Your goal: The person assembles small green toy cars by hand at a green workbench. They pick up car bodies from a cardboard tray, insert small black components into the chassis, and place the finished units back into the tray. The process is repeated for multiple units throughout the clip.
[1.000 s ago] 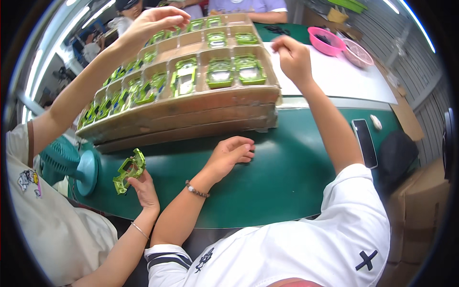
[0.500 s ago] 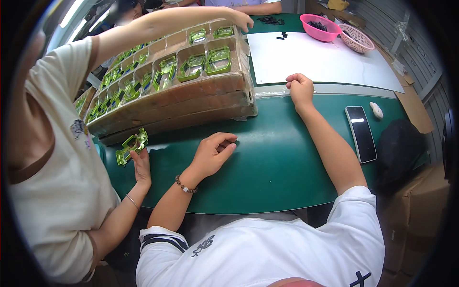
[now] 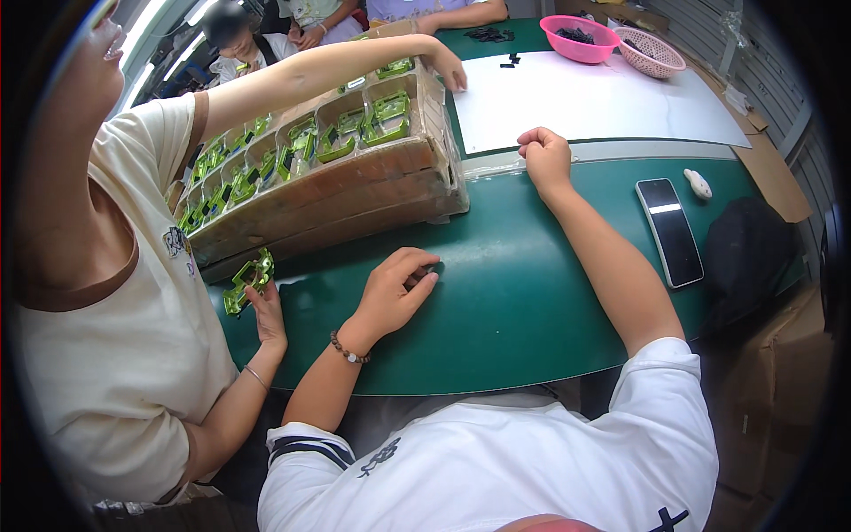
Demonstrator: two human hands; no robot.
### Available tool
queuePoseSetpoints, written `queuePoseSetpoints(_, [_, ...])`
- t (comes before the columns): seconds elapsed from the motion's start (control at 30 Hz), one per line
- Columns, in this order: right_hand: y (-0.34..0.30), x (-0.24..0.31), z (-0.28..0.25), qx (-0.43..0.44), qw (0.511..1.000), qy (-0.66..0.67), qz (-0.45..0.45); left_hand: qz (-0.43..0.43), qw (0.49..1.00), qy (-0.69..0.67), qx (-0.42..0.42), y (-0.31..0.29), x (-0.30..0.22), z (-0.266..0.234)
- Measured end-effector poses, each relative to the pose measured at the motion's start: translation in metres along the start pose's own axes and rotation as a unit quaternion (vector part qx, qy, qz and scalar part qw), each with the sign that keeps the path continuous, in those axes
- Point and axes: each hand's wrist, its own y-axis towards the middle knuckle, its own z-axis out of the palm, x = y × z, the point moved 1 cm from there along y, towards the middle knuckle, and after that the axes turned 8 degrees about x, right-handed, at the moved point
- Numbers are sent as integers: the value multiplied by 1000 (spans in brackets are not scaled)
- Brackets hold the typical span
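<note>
My left hand (image 3: 394, 288), with a beaded bracelet (image 3: 349, 348) at its wrist, rests on the green table. Its fingers are curled toward the thumb, and a small dark spot shows between them, too small to name. Farther right, my right hand (image 3: 547, 161) is closed in a loose fist near the front edge of a white sheet (image 3: 603, 106); whatever is inside is hidden. Beside me a co-worker's hand (image 3: 269, 315) holds a green plastic frame (image 3: 249, 282). That person's other hand (image 3: 446, 66) reaches over a divided cardboard box (image 3: 346, 199) to the sheet's left edge.
Green frames (image 3: 386, 118) fill the box's compartments. Several small black pieces (image 3: 510, 60) lie on the sheet. Behind it stand a pink bowl (image 3: 581, 40) and a pink basket (image 3: 651, 55) with black parts. A phone (image 3: 670, 233) and a white figurine (image 3: 698, 184) lie at right.
The co-worker's reaching hand has come down toward the sheet's left edge, and their body has shifted right in view. My two hands keep nearly the same pose.
</note>
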Motion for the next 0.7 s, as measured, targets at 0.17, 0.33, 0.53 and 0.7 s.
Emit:
queuePoseSetpoints(0.17, [0,0,-2,13,1000,-12,7,8,1000,11,2,-1,3,1])
queuePoseSetpoints(0.33, [-2,2,4,-87,989,-17,-118,8,1000,13,6,-4,1,-2])
queuePoseSetpoints(0.53, [-6,7,11,-43,997,-36,-50,6,1000,6,-24,-1,-3,-11])
queuePoseSetpoints(0.7, [15,1,6,-60,995,-79,-34,115,957,182,-196,12,-12,-32])
